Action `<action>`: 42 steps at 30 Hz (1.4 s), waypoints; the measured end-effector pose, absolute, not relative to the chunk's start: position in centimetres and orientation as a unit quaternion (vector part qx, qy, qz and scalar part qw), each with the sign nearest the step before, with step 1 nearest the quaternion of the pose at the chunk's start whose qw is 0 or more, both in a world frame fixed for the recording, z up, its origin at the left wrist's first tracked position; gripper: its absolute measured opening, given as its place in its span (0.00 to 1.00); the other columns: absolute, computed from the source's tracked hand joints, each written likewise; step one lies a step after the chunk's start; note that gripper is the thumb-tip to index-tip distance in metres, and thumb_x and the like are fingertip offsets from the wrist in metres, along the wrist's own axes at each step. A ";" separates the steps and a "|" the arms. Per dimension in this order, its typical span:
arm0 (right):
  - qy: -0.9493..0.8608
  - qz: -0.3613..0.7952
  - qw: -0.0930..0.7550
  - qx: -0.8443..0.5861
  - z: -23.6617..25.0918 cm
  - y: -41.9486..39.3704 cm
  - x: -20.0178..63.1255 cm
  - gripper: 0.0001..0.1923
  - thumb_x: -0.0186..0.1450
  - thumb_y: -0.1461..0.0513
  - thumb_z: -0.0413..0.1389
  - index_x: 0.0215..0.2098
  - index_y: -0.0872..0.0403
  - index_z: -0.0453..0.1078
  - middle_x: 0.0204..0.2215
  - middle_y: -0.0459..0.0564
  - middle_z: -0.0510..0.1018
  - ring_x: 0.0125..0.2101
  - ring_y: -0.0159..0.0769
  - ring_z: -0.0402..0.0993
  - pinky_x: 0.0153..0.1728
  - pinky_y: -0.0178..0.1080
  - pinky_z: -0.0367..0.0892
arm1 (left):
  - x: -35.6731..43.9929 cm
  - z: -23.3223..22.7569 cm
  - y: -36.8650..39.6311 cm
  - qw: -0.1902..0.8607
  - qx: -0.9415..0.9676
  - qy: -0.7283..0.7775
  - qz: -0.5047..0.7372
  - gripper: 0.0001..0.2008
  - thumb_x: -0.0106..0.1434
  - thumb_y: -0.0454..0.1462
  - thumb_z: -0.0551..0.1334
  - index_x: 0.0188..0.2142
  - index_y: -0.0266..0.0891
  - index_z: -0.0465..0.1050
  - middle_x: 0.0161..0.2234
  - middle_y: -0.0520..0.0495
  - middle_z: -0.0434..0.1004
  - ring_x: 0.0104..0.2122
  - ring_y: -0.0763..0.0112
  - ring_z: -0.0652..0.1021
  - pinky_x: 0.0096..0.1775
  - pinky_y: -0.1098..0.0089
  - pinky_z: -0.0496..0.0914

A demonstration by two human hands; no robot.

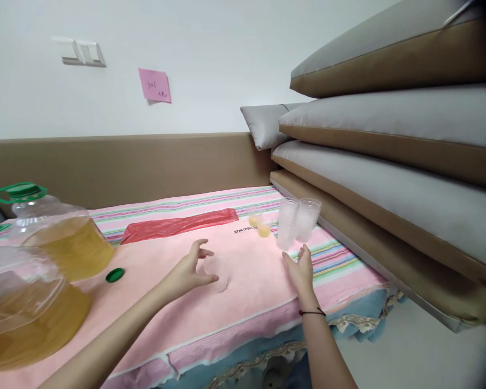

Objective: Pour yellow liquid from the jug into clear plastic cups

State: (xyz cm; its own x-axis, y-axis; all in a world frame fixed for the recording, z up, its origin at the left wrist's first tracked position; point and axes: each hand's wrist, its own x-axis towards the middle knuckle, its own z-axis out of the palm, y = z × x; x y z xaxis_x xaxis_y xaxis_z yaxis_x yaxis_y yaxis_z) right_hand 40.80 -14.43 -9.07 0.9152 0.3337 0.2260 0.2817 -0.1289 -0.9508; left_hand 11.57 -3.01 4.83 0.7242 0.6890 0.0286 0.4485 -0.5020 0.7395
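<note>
From my remote view, the left hand (191, 269) curves its fingers beside the clear cup (218, 273) at frame centre; transparency and blur obscure contact, so I cannot tell whether they grasp it. The right hand (301, 272) is released, fingers spread just below the cup stacks (286, 224), nested presumably for compactness. The near jug (32, 319), lower left, is cropped.

Both forearms (133, 327) are slim and bare, narrowing toward the wrists. The left hand (195, 266) and right hand (302, 271) are bare too, with slender fingers (306, 255). Around the right wrist (308, 298) loops a thin black cord bracelet (316, 312), loosely worn, bearing a small, dark reddish bead (301, 312)
</note>
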 end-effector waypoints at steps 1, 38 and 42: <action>-0.200 0.020 0.626 -0.754 -9.0 -14.3 41.2 0.42 0.53 0.49 0.58 0.61 0.60 0.58 0.58 0.67 0.68 0.58 0.56 0.65 0.58 0.55 0.60 | 11.0 4.3 -3.2 0.373 0.848 0.338 0.163 0.40 0.51 0.43 0.67 0.58 0.43 0.48 0.54 0.37 0.72 0.55 0.55 0.72 0.56 0.51 0.64; -0.235 -0.139 0.550 -0.789 -5.4 -16.4 41.5 0.32 0.52 0.43 0.58 0.45 0.58 0.69 0.44 0.63 0.76 0.43 0.53 0.72 0.43 0.51 0.68 | 6.5 4.5 -5.8 0.357 0.837 0.305 0.281 0.28 0.61 0.44 0.64 0.58 0.45 0.59 0.62 0.40 0.64 0.61 0.56 0.66 0.61 0.51 0.62; -0.351 -0.226 0.516 -0.748 -4.3 -18.2 38.8 0.17 0.58 0.48 0.57 0.36 0.52 0.70 0.35 0.58 0.75 0.38 0.57 0.74 0.45 0.57 0.68 | 2.5 4.4 -6.1 0.204 0.830 0.300 0.423 0.21 0.64 0.41 0.61 0.55 0.44 0.62 0.55 0.40 0.71 0.55 0.60 0.73 0.55 0.55 0.69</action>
State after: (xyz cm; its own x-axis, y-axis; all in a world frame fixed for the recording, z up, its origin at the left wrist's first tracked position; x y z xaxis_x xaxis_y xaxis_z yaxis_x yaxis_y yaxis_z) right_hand 38.81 -18.24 -4.31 0.6515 0.2925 0.7000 0.7582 -0.2204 -0.6136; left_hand 2.53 -6.12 4.40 0.4616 0.6711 0.5801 0.3249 -0.7364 0.5934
